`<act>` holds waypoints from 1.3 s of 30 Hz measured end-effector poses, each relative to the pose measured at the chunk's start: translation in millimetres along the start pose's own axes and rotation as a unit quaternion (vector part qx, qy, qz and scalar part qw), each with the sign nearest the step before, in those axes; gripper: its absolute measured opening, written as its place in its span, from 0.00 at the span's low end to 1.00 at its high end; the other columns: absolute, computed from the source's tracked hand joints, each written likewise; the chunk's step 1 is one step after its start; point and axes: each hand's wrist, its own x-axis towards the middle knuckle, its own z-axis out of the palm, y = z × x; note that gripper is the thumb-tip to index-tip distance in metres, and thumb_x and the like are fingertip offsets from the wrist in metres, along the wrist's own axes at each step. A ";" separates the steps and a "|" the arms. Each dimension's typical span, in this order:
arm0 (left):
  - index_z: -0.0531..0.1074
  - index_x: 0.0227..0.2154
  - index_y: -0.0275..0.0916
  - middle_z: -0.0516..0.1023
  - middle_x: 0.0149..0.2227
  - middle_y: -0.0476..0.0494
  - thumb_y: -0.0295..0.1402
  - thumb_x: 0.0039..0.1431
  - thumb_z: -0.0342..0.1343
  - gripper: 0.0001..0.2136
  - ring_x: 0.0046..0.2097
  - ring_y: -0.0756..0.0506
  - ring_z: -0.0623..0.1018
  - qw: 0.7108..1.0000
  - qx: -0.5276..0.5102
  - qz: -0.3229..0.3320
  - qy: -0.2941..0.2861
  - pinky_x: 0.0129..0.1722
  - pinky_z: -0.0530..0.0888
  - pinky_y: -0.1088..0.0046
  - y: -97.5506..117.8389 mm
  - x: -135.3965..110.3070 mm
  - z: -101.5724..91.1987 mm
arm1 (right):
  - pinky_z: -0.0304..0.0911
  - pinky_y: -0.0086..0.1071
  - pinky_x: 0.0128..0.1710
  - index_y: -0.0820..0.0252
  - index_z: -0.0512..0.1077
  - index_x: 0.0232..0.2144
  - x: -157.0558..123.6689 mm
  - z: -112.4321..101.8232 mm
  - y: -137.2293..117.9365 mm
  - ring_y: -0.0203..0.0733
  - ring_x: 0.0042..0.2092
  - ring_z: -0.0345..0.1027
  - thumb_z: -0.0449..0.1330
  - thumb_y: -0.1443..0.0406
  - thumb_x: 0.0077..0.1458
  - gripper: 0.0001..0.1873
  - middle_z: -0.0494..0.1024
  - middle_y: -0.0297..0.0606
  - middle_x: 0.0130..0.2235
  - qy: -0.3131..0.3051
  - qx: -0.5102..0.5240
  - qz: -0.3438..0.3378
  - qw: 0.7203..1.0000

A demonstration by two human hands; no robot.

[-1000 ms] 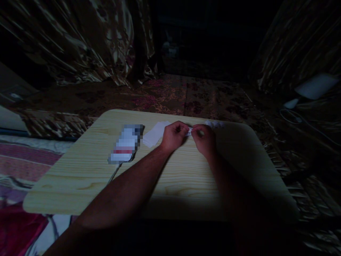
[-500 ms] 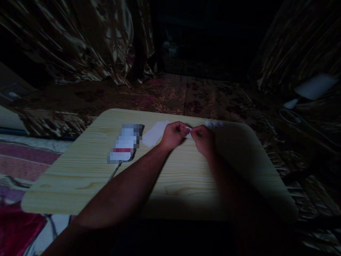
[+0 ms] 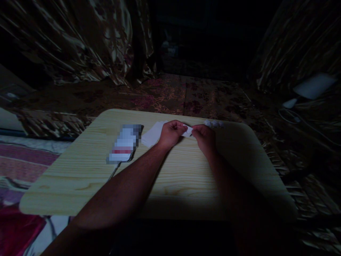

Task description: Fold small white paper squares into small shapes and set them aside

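Note:
Both my hands meet over the far middle of a light wooden table [image 3: 170,177]. My left hand [image 3: 170,133] and my right hand [image 3: 204,137] each pinch one end of a small white piece of paper [image 3: 188,131] held between them, just above the tabletop. A white sheet of paper [image 3: 152,134] lies flat on the table just left of my left hand. A small crumpled white scrap [image 3: 213,123] sits at the far edge, beyond my right hand.
A blurred-out flat object [image 3: 123,144] with a cord lies on the table's left part. Patterned dark cloth [image 3: 186,96] covers the floor beyond. A white object and cable [image 3: 306,96] lie at the far right. The room is very dim.
My hands have shifted slightly and drawn the small paper a little more into view between them. Everything else stays in place.

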 end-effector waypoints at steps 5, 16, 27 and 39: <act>0.75 0.26 0.35 0.79 0.24 0.47 0.38 0.42 0.70 0.13 0.24 0.52 0.73 1.000 0.007 0.006 0.002 0.25 0.68 0.76 -2.1 1.3 -0.3 | 0.66 0.30 0.31 0.59 0.77 0.33 -0.5 1.4 -0.7 0.39 0.30 0.73 0.61 0.57 0.51 0.12 0.81 0.36 0.29 -0.003 -0.034 0.005 0.999; 0.75 0.26 0.35 0.79 0.24 0.46 0.40 0.43 0.69 0.14 0.24 0.51 0.74 1.000 0.021 0.011 -0.010 0.25 0.68 0.76 -0.9 -0.6 0.2 | 0.63 0.30 0.29 0.58 0.76 0.30 -1.9 0.9 -2.2 0.38 0.28 0.69 0.61 0.56 0.52 0.12 0.77 0.33 0.25 -0.003 -0.056 0.005 0.998; 0.75 0.25 0.35 0.77 0.23 0.47 0.41 0.42 0.70 0.15 0.22 0.53 0.70 0.999 0.037 -0.007 -0.028 0.22 0.64 0.77 1.8 -3.5 2.0 | 0.64 0.30 0.30 0.57 0.74 0.28 -1.0 -0.3 -3.5 0.38 0.28 0.70 0.60 0.58 0.52 0.09 0.77 0.33 0.25 -0.002 -0.057 0.009 0.998; 0.75 0.24 0.35 0.77 0.23 0.48 0.40 0.39 0.72 0.15 0.23 0.52 0.71 0.998 0.039 0.005 -0.045 0.24 0.66 0.76 -1.2 -2.5 1.2 | 0.62 0.29 0.28 0.58 0.74 0.28 -1.1 1.8 -0.4 0.36 0.26 0.68 0.61 0.59 0.51 0.08 0.75 0.31 0.23 -0.002 -0.044 -0.002 0.999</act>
